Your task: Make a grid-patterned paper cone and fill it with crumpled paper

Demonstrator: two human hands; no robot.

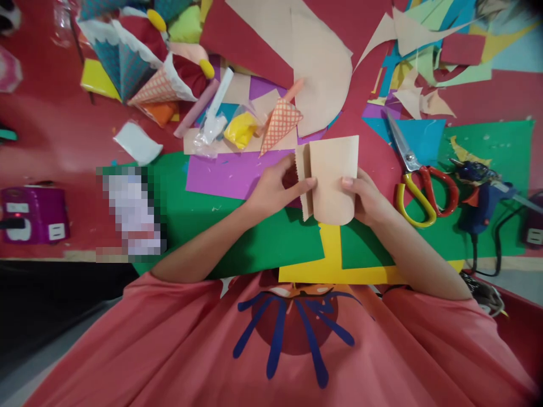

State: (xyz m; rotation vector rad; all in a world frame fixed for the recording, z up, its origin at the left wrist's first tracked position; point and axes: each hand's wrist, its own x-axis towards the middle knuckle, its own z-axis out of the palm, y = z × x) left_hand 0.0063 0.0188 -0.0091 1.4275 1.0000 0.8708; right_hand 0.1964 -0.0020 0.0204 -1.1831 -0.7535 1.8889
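Note:
Between my two hands is a beige paper piece [334, 183], curved along its bottom edge, with a folded strip cut in a zigzag along its left side. My left hand [278, 189] pinches that toothed strip, thumb on top. On the right edge my right hand [365, 195] is closed, its thumb on the front face and the other fingers behind. Just beyond the paper lie a small orange checked cone [282, 120] and a bagged yellow lump [241, 130]. Scissors [413, 169] with one yellow and one red handle rest to the right of my right hand.
A blue glue gun [487, 203] with its cord lies at the far right on green sheets [509, 147]. Paper cones [136, 62] are piled at the back left, and paper scraps [428, 51] at the back right. A purple power block [34, 215] sits at the left edge.

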